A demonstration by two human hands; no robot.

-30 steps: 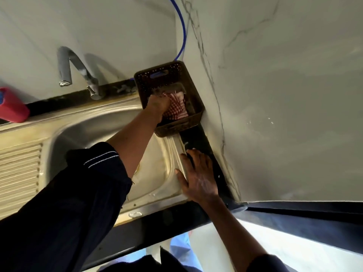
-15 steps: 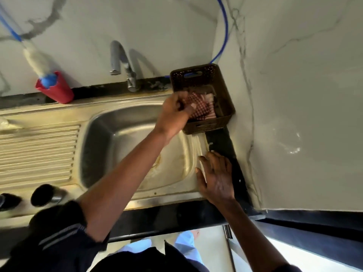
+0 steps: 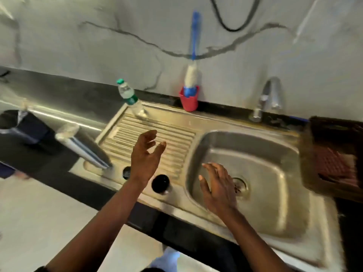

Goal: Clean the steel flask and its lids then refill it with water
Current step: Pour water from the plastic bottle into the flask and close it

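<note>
The steel flask (image 3: 84,147) stands at the left end of the ribbed drainboard (image 3: 176,138), blurred by camera motion. Two dark lids sit near the drainboard's front edge: one (image 3: 160,183) in plain sight, the other (image 3: 126,172) partly hidden behind my left wrist. My left hand (image 3: 146,156) hovers above the drainboard with fingers spread, holding nothing. My right hand (image 3: 218,184) hangs open over the left part of the sink basin (image 3: 275,173), empty too.
A tap (image 3: 268,99) stands behind the basin. A red cup (image 3: 189,100) with a blue-handled bottle brush (image 3: 193,61) sits at the wall. A plastic water bottle (image 3: 130,98) stands at the drainboard's back. A brown basket (image 3: 334,156) with a checked cloth is on the right. A dark container (image 3: 17,125) is at far left.
The view swung left from the basket corner to the drainboard. My left hand left the cloth in the basket and moved over the drainboard; my right hand lifted off the sink rim.
</note>
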